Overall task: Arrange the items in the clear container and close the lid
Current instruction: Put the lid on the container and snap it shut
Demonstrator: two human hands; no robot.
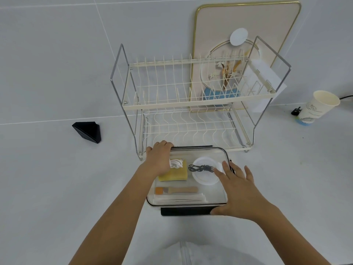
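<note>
The clear container (217, 199) stands on the white counter in front of me, with its clear lid (202, 150) lying on top. Through it I see a yellow sponge (176, 174) with a coiled white cable (175, 163) on it, a black cable (200, 168) on a white round dish (203, 178), an orange brush with a wooden handle (175, 190) and a white flat packet (179, 197). My left hand (159, 159) rests on the lid's far left corner. My right hand (238, 188) lies flat with spread fingers on the right side.
A two-tier wire dish rack (191, 104) stands just behind the container. A black wedge-shaped object (88, 131) lies to the left. A paper cup (319, 107) stands at the far right. A gold-rimmed board (244, 22) leans on the wall.
</note>
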